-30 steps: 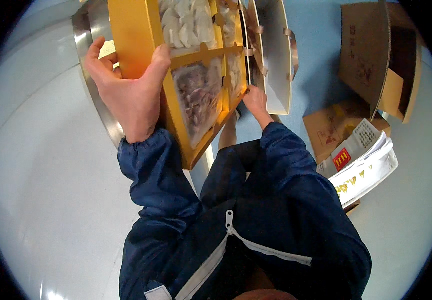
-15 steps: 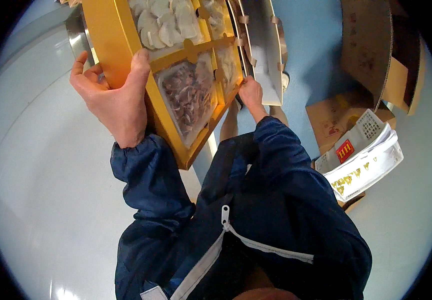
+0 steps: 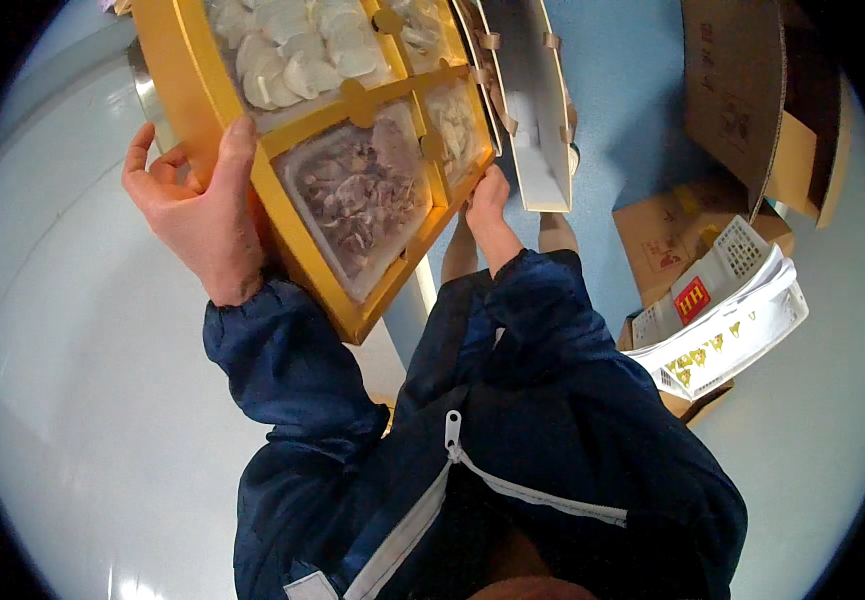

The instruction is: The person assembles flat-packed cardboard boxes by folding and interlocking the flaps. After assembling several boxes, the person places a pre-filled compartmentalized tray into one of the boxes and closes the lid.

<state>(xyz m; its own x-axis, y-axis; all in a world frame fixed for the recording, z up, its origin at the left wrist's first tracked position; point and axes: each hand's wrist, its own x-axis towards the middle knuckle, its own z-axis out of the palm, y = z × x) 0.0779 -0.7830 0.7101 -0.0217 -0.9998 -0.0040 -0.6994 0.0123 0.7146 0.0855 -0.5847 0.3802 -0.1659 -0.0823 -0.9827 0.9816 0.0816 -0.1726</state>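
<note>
A gold gift box [image 3: 181, 65] is held tilted in front of me. Its compartments hold clear-covered packs: pale round slices [image 3: 303, 60] at the far side, dark brown dried pieces [image 3: 358, 195] nearer me, and small pale pieces [image 3: 455, 125] on the right. My left hand [image 3: 203, 225] grips the box's left wall, thumb on the upper edge and fingers curled along the outer side. At the lower right edge, my right hand [image 3: 493, 205] is closed around the rim; part of its fingers is hidden under the box.
Just right of the box stands an open white carton [image 3: 543, 130] with brown ribbon pieces. A large open cardboard box [image 3: 738, 90] is at the far right. Below it, a white plastic basket [image 3: 743, 345] with papers rests on brown cardboard [image 3: 668, 240]. A pale surface [image 3: 73, 350] lies left.
The gold box has shifted left, its face turned more toward me. Both hands moved along with it, the right one slightly left and downward.
</note>
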